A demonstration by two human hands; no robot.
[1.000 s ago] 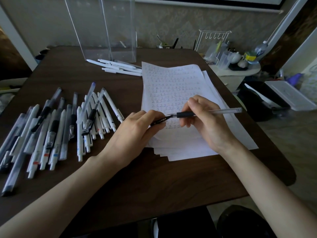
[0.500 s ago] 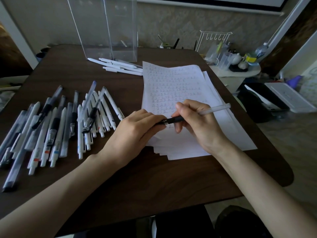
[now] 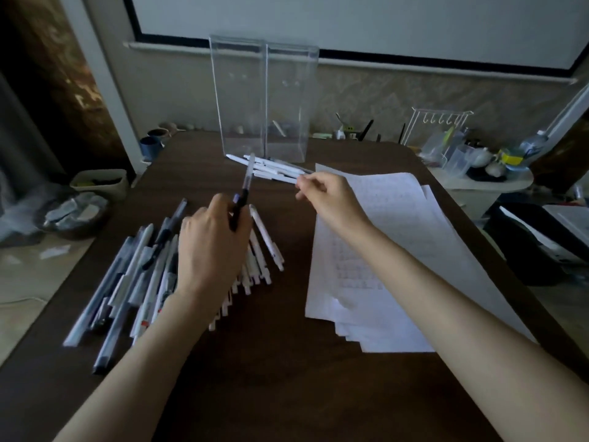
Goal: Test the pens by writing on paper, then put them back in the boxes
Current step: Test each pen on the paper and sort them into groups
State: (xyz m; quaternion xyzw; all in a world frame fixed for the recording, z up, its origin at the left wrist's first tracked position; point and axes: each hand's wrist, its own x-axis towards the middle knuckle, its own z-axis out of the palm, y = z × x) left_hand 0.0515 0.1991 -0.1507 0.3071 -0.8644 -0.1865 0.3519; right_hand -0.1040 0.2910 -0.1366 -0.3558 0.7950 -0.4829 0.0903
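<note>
Head view: our left hand (image 3: pixel 212 247) grips 1 pen (image 3: pixel 244 186), right hand (image 3: pixel 331 199) hold unclear; we'd lower it upright into a box (image 3: pixel 242 100) at the tabletop's far edge.

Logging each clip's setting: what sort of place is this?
Likely a room at home used as a workspace: a dark wooden table, a white screen on the wall, and a side table cluttered with bottles and containers.

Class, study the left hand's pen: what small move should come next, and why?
Probably carry the pen in the left hand forward and lay it with the white pens before the clear boxes: it points that way, away from the paper.
</note>
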